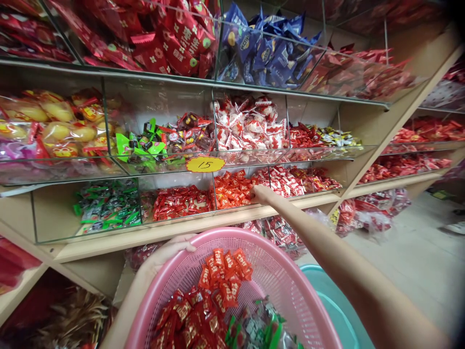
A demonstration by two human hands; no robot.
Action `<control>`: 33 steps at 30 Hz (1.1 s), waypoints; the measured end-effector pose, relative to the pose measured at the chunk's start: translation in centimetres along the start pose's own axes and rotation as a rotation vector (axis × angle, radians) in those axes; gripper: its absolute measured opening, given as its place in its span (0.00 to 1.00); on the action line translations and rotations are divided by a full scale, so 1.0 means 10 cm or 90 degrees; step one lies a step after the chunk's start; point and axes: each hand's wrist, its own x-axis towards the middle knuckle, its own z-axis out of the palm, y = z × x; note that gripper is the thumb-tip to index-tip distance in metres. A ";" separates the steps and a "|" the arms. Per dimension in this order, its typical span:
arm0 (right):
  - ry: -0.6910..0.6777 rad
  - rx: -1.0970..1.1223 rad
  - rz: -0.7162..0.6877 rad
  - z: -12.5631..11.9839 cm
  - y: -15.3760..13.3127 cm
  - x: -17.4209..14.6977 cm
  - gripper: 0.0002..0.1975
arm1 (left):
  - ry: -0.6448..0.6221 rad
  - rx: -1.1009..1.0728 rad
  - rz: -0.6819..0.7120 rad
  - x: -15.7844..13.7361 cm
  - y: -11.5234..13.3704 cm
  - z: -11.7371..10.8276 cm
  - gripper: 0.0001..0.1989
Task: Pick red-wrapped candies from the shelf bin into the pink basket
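My left hand (pixel 174 249) is closed on the rim of a pink plastic basket (pixel 221 235), thumb over the edge. Inside lie bright orange-red wrapped candies (pixel 227 271), darker red wrapped candies (pixel 194 317) and green-and-clear wrapped candies (pixel 259 325), in separate heaps. My right hand (pixel 262 195) reaches past the basket into the lowest shelf row, at the right side of a bin of orange-red wrapped candies (pixel 232 189). Its fingers are curled down among the candies; whatever they hold is hidden.
Glass-fronted candy bins fill the shelf (pixel 203 237) in rows. A yellow price tag (pixel 205 164) reading 15 hangs at the middle row. A teal tub (pixel 337 305) stands right of the basket, beneath my right arm. Bagged candies (pixel 366 213) lie on the floor.
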 end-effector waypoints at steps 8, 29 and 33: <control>0.064 0.099 -0.067 -0.30 0.08 -0.34 0.05 | 0.013 0.017 -0.021 -0.04 0.06 0.05 0.25; -0.258 0.912 0.196 0.61 -0.98 -1.43 0.11 | -0.012 0.015 -0.002 -0.10 0.08 0.10 0.29; -0.254 0.910 0.191 0.68 -1.02 -1.41 0.11 | -0.004 0.018 -0.012 -0.10 0.08 0.10 0.30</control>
